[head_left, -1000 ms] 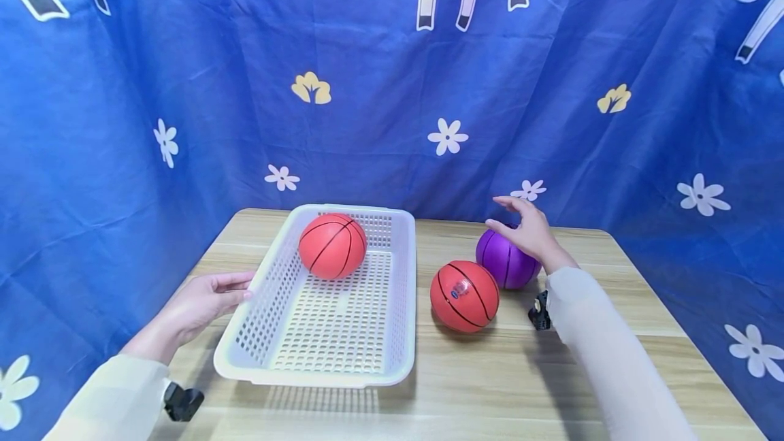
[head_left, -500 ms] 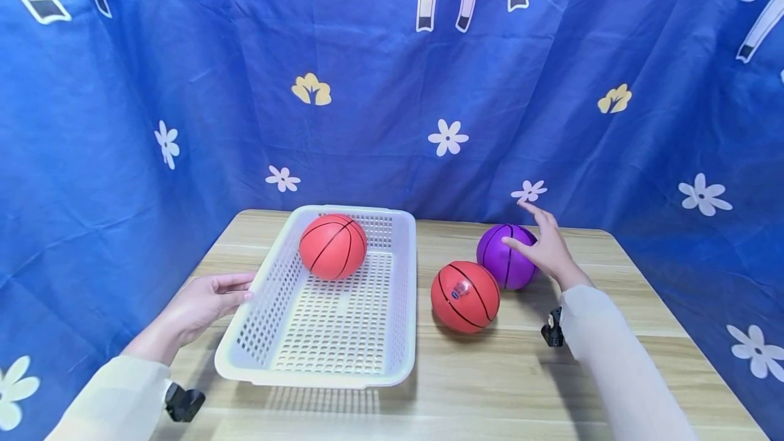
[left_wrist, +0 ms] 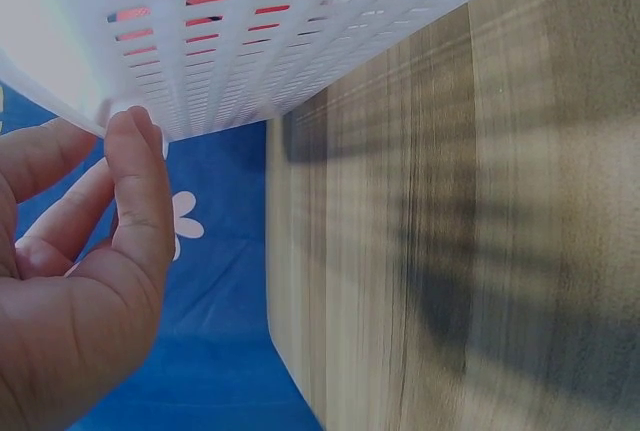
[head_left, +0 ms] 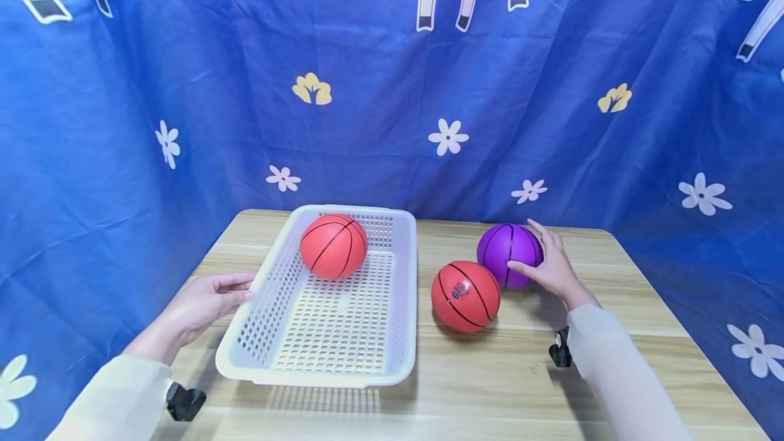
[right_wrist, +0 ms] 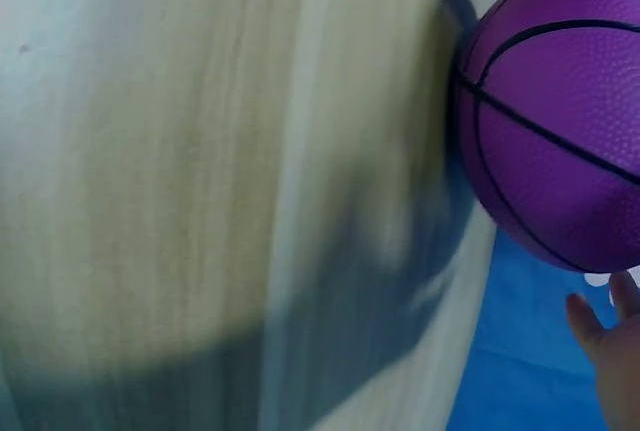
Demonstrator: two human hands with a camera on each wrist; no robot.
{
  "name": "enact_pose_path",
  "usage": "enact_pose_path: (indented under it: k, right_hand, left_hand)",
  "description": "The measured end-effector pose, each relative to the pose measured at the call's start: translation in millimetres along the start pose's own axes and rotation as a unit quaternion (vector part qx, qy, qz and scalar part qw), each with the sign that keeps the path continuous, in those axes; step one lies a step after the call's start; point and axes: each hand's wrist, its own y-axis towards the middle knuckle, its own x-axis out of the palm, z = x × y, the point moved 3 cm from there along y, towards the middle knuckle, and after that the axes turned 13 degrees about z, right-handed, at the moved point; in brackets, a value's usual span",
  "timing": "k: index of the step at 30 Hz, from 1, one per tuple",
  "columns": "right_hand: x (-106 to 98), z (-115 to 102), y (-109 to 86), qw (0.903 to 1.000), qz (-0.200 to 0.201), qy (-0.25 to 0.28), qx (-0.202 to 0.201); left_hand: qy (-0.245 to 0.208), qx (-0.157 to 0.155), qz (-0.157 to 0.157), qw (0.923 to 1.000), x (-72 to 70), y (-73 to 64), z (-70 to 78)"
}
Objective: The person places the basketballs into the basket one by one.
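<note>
In the head view a white perforated plastic basket [head_left: 404, 332] stands left of the middle on the table, with a red basketball [head_left: 333, 247] at its far end. My left hand [head_left: 199, 305] pinches the basket's left rim between thumb and fingers, as the left wrist view shows with the hand [left_wrist: 95, 261] at the rim. A second red basketball [head_left: 465, 297] sits right of the basket. Just behind it is a purple basketball [head_left: 505, 250]. Beside the purple ball's right side is my right hand [head_left: 554, 267], thumb in front and fingers behind; whether it touches is unclear.
The wooden table [head_left: 490, 386] carries all of this. A blue curtain [head_left: 380, 148] with flowers and animal figures hangs behind and along both sides. Black wrist cameras sit under both sleeves.
My right hand has moved from over the purple ball to its right side and lower, fingers still spread. The left hand, basket and balls have stayed in place.
</note>
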Motion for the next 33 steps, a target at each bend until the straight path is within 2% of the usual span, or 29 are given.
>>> enact_pose_path:
  k: [13, 28, 33]
  right_hand:
    - [4.4, 14.7, -8.2, 0.9999, -0.014, -0.008, -0.004]
    - [1.5, 13.5, -6.3, 0.9999, 0.014, -0.004, 0.001]
    - [-4.9, 5.1, -0.5, 0.9998, 0.018, -0.005, 0.008]
  left_hand:
    - [0.004, -0.004, 0.001, 1.0, 0.9, -0.1, 0.3]
    - [-0.007, -0.004, -0.004, 1.0, 1.3, 0.3, -1.4]
    - [-0.008, -0.006, -0.003, 0.9999, 1.1, 0.4, -1.0]
